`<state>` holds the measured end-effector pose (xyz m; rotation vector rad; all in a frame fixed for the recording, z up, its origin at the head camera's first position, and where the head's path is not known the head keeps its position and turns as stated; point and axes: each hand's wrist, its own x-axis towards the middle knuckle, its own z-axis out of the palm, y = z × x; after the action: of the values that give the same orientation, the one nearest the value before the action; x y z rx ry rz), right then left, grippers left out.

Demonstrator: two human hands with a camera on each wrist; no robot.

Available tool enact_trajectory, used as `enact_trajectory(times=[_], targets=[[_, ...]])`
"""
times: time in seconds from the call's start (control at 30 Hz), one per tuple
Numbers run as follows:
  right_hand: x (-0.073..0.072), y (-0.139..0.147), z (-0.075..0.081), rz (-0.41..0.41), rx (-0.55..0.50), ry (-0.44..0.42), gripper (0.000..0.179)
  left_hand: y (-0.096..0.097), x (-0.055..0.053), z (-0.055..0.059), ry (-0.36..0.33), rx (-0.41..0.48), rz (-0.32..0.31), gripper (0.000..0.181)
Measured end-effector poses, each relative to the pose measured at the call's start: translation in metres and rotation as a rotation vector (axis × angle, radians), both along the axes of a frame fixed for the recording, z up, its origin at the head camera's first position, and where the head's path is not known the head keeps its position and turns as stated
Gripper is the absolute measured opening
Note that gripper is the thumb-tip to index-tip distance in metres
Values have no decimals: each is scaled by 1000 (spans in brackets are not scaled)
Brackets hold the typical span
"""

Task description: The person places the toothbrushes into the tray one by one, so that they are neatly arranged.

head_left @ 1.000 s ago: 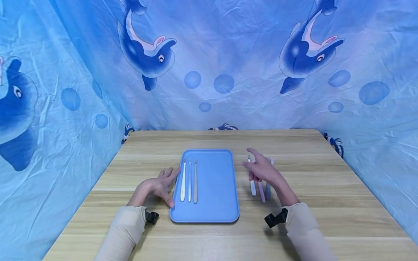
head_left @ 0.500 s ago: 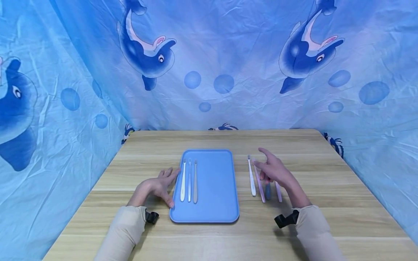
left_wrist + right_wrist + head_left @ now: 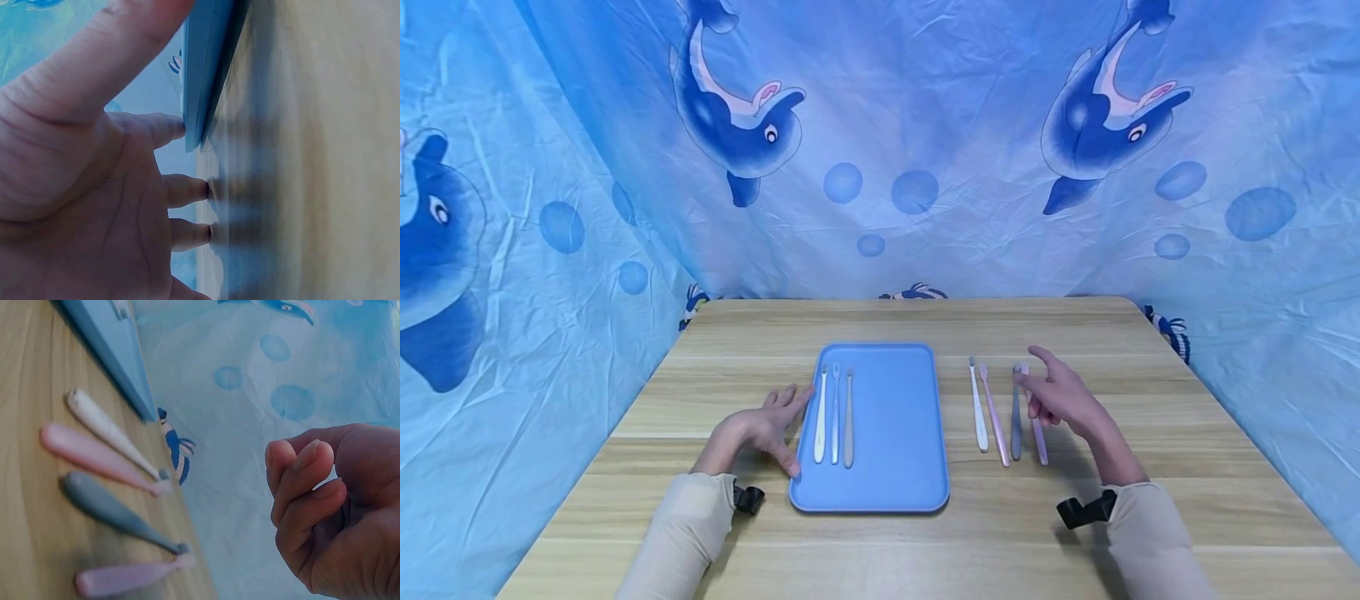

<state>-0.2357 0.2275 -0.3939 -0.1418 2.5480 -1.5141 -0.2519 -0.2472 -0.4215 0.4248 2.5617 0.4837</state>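
My left hand [image 3: 767, 427] spreads at the left side of a blue tray [image 3: 898, 492], thumb and index finger at its rim; the left wrist view shows the fingers [image 3: 184, 190] straight. On the tray lie a cream toothbrush [image 3: 820, 429], a light blue toothbrush [image 3: 836, 425] and a grey toothbrush [image 3: 848, 429], side by side. Over the toothbrushes on the right hovers my right hand [image 3: 1063, 400], index finger extended, other fingers loosely curled, holding nothing. Under and beside it are a white toothbrush [image 3: 977, 412], a pink toothbrush [image 3: 996, 421], a dark grey-blue toothbrush [image 3: 1016, 425] and a lilac toothbrush [image 3: 1039, 437].
The wooden table [image 3: 880, 558] carries the tray and the loose toothbrushes. Behind it hangs a blue curtain [image 3: 970, 125] printed with dolphins, which also runs along both sides. Each wrist wears a small black camera.
My right hand has moved rightward over the row of toothbrushes, uncovering the white, pink and grey-blue ones. The left hand and the tray have stayed in place.
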Motion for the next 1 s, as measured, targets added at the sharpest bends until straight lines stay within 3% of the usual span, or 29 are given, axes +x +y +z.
enact_trajectory(times=[0.43,0.67,1.0], targets=[[1,25,-24,-33,35,-44,73,0,0,0,-2,-8,4,148],[1,29,-35,-17,33,-44,71,0,1,1,-2,-7,8,147],[4,31,-48,-21,71,-115,74,-1,1,2,-2,-7,1,147]])
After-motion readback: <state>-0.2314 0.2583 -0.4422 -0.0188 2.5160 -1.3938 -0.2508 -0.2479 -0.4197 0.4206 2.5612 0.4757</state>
